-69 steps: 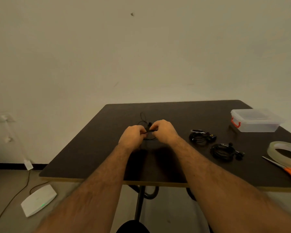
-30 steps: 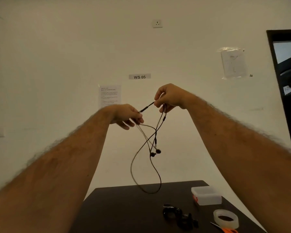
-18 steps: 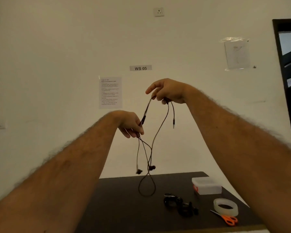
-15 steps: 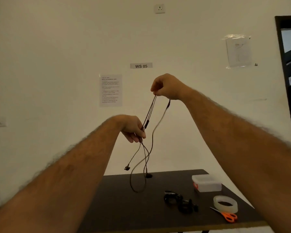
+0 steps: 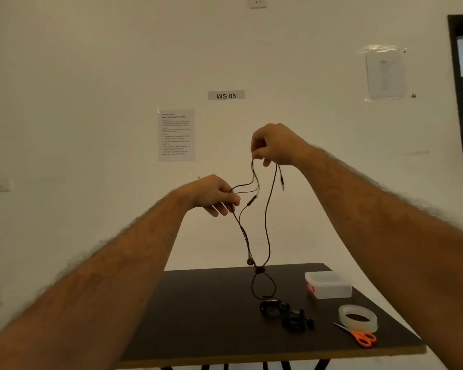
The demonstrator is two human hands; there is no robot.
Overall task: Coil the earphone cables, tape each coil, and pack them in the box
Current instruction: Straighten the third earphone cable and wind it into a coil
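Two bare forearms reach up from the lower corners toward mid-frame. Below them the dark desk [image 5: 198, 316] fills the lower middle, carrying a clear lidded box [image 5: 329, 288] at its right, a tape roll [image 5: 358, 317] and orange-handled scissors [image 5: 358, 337] toward the lower right, and two coiled earphones [image 5: 284, 313] near its centre. The right hand [image 5: 277, 145], just above centre, pinches the black earphone cable [image 5: 267, 217] with curled fingers. The left hand [image 5: 214, 194], lower and to the left, pinches strands of that cable. Its loops hang down mid-frame to just above the desk.
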